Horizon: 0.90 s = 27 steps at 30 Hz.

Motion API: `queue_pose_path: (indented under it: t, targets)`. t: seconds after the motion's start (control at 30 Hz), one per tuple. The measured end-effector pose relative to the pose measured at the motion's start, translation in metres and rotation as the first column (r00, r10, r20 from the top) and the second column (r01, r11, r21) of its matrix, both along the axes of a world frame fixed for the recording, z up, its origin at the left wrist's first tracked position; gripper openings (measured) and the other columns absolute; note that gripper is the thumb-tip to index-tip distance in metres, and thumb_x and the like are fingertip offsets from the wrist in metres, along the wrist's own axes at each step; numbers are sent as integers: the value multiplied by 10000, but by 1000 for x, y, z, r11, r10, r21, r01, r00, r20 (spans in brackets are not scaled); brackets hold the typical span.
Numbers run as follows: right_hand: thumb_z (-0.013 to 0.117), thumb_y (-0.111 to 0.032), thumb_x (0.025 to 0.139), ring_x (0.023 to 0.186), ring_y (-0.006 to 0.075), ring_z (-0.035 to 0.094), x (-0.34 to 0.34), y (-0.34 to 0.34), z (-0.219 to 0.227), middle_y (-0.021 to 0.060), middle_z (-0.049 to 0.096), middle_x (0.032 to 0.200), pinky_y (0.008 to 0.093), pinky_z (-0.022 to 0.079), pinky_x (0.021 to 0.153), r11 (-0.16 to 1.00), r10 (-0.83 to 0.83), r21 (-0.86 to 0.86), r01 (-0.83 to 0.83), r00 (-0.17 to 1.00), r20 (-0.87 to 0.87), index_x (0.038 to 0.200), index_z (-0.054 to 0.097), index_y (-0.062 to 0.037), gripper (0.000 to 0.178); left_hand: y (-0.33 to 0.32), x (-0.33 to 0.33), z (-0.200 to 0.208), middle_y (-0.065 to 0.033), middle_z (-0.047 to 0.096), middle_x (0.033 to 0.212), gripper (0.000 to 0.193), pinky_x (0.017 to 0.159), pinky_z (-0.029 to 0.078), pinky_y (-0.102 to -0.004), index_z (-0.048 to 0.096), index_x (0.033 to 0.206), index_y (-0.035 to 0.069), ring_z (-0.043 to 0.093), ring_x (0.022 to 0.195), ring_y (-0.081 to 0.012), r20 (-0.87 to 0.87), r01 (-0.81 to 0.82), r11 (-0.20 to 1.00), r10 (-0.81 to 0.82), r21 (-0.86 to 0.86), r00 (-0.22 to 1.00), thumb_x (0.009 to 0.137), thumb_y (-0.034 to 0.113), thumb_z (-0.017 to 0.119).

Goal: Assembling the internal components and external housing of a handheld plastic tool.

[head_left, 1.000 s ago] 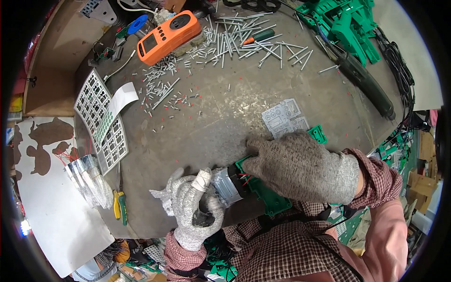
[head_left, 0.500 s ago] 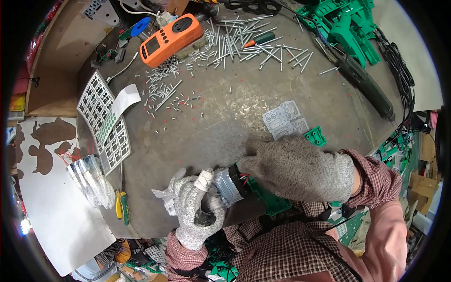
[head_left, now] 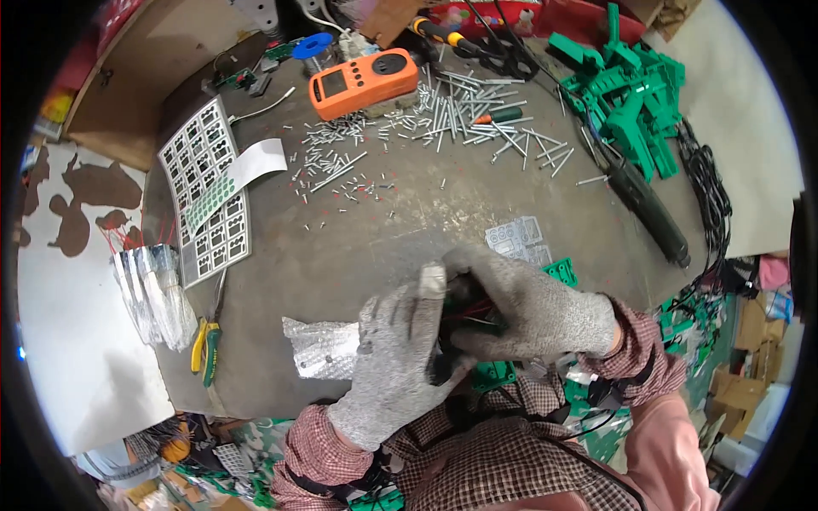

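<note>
We've got both grey knit-gloved hands, left hand (head_left: pixel 394 347) and right hand (head_left: pixel 538 308), half-curled around a dark, mostly hidden part (head_left: pixel 465 301) near the grey desk (head_left: pixel 383 234)'s front edge, probably steadying it from both sides, but can't tell if the fingers have closed on it. Green plastic casing (head_left: pixel 496 375) peeks out below; silvery bubble-wrap sheet (head_left: pixel 319 347) lies beside our left, seemingly parked aside
</note>
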State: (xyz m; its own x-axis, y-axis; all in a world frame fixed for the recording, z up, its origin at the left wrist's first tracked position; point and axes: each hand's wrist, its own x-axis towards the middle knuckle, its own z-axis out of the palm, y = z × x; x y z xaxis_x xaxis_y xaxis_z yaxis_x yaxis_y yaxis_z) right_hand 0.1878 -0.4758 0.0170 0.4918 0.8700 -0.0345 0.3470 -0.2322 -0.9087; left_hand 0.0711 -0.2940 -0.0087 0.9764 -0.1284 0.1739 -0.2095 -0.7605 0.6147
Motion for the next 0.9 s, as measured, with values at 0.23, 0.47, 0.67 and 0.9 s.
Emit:
queue_pose_path:
  t: [0.23, 0.47, 0.67, 0.9]
  targets:
    - [613, -145, 993, 946, 234, 613, -9, -11, -8, 159, 607, 1069, 371, 508, 859, 941, -317, 130, 312, 948, 21, 1343, 451, 27, 423, -21, 15, 2, -193, 620, 1110, 707, 1161, 311, -582, 501, 1434, -20, 576, 1121, -395, 51, -14, 997, 9, 81, 999, 797, 189, 728]
    - [761, -237, 874, 873, 338, 607, 0, -57, 7, 150, 602, 986, 406, 506, 798, 978, -135, -53, 203, 805, 578, 1180, 632, -51, 380, -15, 19, -1, -118, 643, 1024, 755, 1175, 298, -554, 439, 1507, -24, 593, 1062, -308, 84, 54, 999, -54, 8, 995, 798, 117, 658]
    - [748, -252, 903, 803, 333, 612, -10, -50, 18, 141, 608, 890, 402, 511, 763, 934, -224, -255, 250, 966, 129, 1181, 646, -53, 357, -10, 14, -7, -75, 667, 950, 746, 1154, 306, -531, 459, 1485, -48, 602, 1022, -299, 102, 25, 993, -13, -117, 995, 787, 116, 664]
    - [627, -285, 985, 787, 376, 690, -17, -29, 3, 204, 669, 833, 442, 531, 713, 925, -246, -283, 252, 968, 56, 1261, 595, -61, 357, -9, 6, -8, -62, 662, 964, 766, 1129, 316, -523, 454, 1488, -54, 585, 1026, -303, 136, -29, 995, 42, -97, 990, 785, 121, 701]
